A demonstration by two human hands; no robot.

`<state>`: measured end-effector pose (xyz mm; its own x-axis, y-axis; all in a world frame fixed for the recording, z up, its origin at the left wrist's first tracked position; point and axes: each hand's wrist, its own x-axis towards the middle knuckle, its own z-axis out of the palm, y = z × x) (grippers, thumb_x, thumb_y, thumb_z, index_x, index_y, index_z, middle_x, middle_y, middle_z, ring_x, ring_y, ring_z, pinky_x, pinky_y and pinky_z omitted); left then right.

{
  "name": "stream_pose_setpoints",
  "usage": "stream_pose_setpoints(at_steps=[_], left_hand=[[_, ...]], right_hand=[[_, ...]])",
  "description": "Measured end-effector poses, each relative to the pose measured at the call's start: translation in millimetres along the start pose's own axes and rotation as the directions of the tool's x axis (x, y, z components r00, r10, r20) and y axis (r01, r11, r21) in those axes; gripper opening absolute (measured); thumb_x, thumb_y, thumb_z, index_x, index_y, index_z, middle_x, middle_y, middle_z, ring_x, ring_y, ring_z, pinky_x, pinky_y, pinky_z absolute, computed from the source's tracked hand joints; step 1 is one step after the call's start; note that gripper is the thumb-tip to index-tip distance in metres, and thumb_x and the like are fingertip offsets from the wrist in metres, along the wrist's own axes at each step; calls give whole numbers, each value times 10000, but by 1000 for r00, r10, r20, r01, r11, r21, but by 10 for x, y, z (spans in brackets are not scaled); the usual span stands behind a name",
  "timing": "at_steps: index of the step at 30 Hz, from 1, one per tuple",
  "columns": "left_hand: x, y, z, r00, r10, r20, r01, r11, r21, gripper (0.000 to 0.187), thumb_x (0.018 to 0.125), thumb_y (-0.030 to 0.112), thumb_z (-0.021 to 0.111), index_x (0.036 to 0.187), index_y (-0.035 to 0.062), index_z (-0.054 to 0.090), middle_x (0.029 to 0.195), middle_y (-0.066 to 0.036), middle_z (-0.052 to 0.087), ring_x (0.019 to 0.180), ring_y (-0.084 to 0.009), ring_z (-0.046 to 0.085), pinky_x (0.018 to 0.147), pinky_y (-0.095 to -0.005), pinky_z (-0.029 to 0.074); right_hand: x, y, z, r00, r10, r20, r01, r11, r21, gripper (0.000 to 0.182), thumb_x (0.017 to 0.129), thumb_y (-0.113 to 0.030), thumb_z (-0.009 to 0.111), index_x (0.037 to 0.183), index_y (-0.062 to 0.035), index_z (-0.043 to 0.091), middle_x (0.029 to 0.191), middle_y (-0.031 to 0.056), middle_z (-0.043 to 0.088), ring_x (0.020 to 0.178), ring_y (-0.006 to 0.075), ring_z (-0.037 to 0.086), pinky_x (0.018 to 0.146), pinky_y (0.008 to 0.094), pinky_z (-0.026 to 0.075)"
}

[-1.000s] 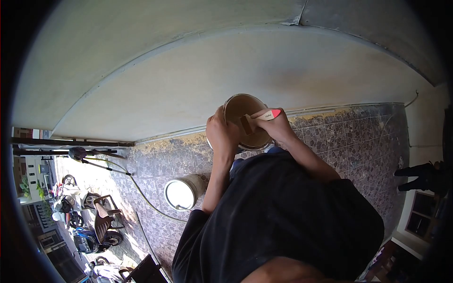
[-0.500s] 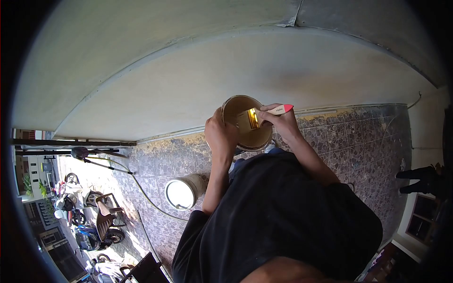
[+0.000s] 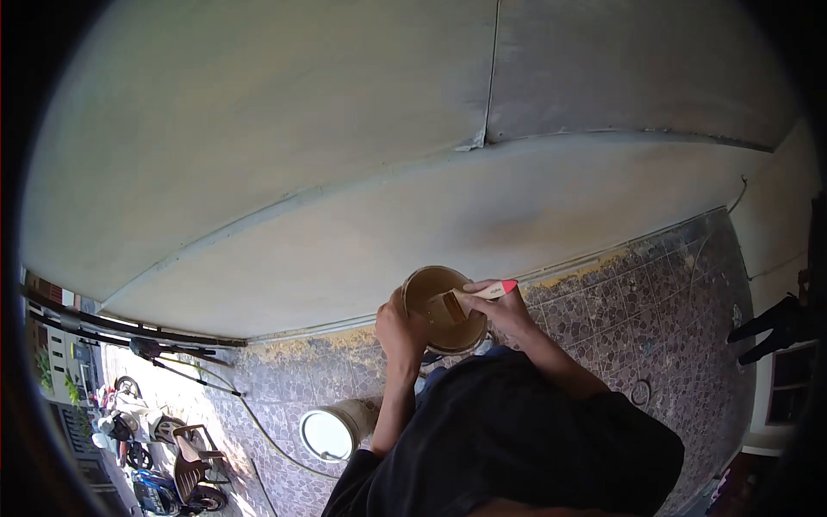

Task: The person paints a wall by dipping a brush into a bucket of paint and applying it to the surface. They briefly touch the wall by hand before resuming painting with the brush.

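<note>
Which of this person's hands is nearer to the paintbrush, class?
Right: the right hand grips the paintbrush by its handle, while the left hand holds the left side of the bucket, apart from the paintbrush.

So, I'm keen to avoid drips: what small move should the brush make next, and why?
Probably wipe the brush against the inside of the bucket: the right hand holds it with its head within the bucket's mouth, and the left hand grips the bucket, so drips would likely fall back in.
</note>
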<state>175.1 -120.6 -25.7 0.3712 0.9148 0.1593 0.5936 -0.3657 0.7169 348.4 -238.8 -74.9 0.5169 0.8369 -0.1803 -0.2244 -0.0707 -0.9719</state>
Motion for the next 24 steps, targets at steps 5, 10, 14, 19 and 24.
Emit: stream_pose_setpoints(at_steps=[5,10,14,19,24], left_hand=[[128,91,138,995,-75,69,76,997,-9,309,861,116,645,1141,70,768,966,-250,748,948,-449,728,825,-494,587],[275,196,280,991,-122,46,125,990,-66,323,826,117,661,1120,77,787,976,-240,755,968,-433,736,860,-480,589],[320,216,344,986,-164,38,167,981,-103,355,801,140,678,1133,83,788,981,-239,756,983,-428,737,883,-476,586],[298,249,298,991,-137,2,136,984,-114,333,845,114,629,1140,85,781,972,-249,750,957,-454,724,859,-509,580],[267,170,80,989,-143,-24,139,984,-111,285,904,124,616,1138,76,771,962,-257,743,945,-469,712,844,-529,567]], right_hand=[[139,181,-483,985,170,-30,-142,896,421,158,981,-106,730,1116,-28,699,987,45,718,803,133,695,647,276,592],[267,107,-755,974,200,110,-221,706,673,153,1027,-173,697,1176,-139,711,1055,-21,709,916,111,658,737,311,537],[533,83,-887,972,158,176,-236,657,716,216,1013,-159,715,1223,-128,677,1111,1,709,945,127,668,770,331,554],[776,-1001,-667,990,-57,133,-44,754,656,284,992,-70,722,1269,-62,662,1123,10,697,1003,101,641,817,279,516],[846,-2810,22,785,-619,-9,597,753,278,363,948,-96,766,1269,54,686,1041,44,719,923,75,641,804,246,524]])
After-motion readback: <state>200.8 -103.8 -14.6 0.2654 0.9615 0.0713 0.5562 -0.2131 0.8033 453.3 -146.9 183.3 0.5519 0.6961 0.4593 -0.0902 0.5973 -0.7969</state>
